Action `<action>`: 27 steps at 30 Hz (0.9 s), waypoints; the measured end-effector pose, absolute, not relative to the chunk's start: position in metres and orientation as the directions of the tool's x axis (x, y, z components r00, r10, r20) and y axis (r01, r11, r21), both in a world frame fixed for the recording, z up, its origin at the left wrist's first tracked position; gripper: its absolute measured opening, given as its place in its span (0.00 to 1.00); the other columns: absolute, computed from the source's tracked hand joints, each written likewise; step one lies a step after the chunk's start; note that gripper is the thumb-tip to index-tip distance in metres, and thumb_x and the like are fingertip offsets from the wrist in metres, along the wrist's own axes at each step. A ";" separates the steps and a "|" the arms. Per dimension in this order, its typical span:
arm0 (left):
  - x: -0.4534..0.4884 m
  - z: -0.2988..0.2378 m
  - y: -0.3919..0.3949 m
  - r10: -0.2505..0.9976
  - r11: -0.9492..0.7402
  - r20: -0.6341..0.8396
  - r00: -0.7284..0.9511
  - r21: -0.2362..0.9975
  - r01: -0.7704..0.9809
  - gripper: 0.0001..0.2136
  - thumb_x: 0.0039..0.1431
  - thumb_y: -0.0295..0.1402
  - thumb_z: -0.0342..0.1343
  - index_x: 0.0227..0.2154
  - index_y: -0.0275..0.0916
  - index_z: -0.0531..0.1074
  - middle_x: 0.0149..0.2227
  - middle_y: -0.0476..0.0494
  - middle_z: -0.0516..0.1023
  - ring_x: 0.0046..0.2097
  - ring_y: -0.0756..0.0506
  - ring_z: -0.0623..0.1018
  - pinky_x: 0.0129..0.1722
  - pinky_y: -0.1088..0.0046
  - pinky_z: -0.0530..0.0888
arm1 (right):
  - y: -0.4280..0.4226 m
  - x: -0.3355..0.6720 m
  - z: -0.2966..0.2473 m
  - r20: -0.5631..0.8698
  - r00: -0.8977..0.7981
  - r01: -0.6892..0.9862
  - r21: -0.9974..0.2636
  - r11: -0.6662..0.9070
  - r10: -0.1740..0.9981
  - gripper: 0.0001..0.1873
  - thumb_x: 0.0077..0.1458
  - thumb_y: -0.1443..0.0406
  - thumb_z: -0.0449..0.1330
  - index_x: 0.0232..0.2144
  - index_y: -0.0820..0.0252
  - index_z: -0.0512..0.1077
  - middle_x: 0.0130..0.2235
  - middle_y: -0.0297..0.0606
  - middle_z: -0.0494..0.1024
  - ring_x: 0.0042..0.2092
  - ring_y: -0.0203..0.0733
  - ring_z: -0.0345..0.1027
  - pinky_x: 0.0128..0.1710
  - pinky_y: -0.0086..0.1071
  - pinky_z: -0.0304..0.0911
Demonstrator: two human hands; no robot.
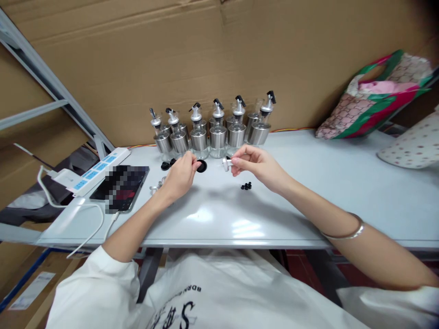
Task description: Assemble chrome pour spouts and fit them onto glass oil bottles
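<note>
My left hand (181,175) hovers over the pale table (308,201), fingers pinched on a flat black round cap (201,166). My right hand (253,163) is closed on a small white and silver pourer part (227,163), held just right of the cap. A few tiny black pieces (246,186) lie on the table below my right hand. More black caps (168,164) sit left of my left hand. Behind both hands stands a row of several steel and glass oil bottles (212,130) with black-tipped spouts.
A phone (120,187) on a white cable lies at the left, beside a white power strip (92,171). A small metal part (155,187) rests near my left wrist. A patterned bag (370,98) and a dotted cloth (414,144) sit at the right. Cardboard (171,50) backs the table.
</note>
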State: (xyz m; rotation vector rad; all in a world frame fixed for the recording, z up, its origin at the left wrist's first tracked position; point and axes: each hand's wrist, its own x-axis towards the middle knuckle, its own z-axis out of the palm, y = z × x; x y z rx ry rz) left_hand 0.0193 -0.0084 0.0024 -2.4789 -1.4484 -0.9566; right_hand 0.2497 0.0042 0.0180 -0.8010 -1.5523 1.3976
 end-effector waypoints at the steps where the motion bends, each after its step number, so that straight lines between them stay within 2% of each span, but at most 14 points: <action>1: 0.021 0.000 -0.009 0.639 -0.631 0.659 0.397 0.154 0.760 0.10 0.67 0.36 0.36 0.30 0.40 0.55 0.27 0.48 0.65 0.27 0.49 0.65 0.30 0.72 0.63 | 0.005 0.250 0.017 0.156 -0.433 -0.072 -0.988 0.138 0.888 0.19 0.42 0.54 0.68 0.27 0.61 0.66 0.24 0.33 0.77 0.27 0.34 0.70 0.31 0.32 0.65; 4: 0.028 -0.006 -0.014 0.351 -0.799 0.792 0.499 -0.024 0.600 0.08 0.67 0.35 0.38 0.31 0.41 0.54 0.28 0.48 0.64 0.28 0.49 0.64 0.30 0.73 0.64 | 0.005 0.250 0.015 0.102 -0.521 -0.058 -0.995 0.084 0.847 0.17 0.44 0.57 0.67 0.28 0.62 0.67 0.28 0.35 0.79 0.29 0.36 0.73 0.34 0.33 0.65; 7: 0.035 -0.007 -0.021 0.228 -0.867 0.826 0.516 -0.068 0.493 0.07 0.67 0.34 0.39 0.31 0.41 0.54 0.28 0.49 0.63 0.28 0.50 0.63 0.29 0.74 0.65 | 0.002 0.251 0.018 0.094 -0.650 -0.074 -0.995 0.061 0.754 0.14 0.46 0.59 0.67 0.29 0.62 0.68 0.27 0.34 0.78 0.30 0.35 0.72 0.35 0.33 0.65; 11: 0.042 -0.007 -0.028 0.173 -0.927 0.850 0.497 -0.029 0.373 0.09 0.67 0.36 0.38 0.30 0.41 0.54 0.28 0.50 0.62 0.28 0.51 0.64 0.27 0.76 0.66 | 0.000 0.252 0.023 0.062 -0.767 -0.042 -0.998 0.046 0.638 0.11 0.48 0.63 0.65 0.32 0.63 0.69 0.26 0.32 0.77 0.31 0.34 0.71 0.37 0.32 0.64; 18: 0.043 -0.006 -0.033 0.174 -0.952 0.852 0.494 0.017 0.306 0.15 0.67 0.39 0.38 0.24 0.41 0.52 0.27 0.49 0.64 0.29 0.51 0.67 0.26 0.76 0.66 | -0.003 0.253 0.026 0.072 -0.793 -0.056 -0.997 0.046 0.606 0.08 0.49 0.65 0.64 0.32 0.64 0.71 0.28 0.32 0.75 0.31 0.32 0.68 0.36 0.30 0.63; 27: 0.047 -0.009 -0.033 0.114 -0.962 0.846 0.520 -0.036 0.270 0.14 0.67 0.37 0.38 0.25 0.40 0.55 0.28 0.48 0.65 0.30 0.52 0.67 0.27 0.76 0.68 | -0.004 0.253 0.021 0.059 -0.825 -0.038 -0.998 0.050 0.562 0.09 0.50 0.64 0.64 0.32 0.65 0.72 0.28 0.32 0.76 0.31 0.31 0.68 0.37 0.29 0.63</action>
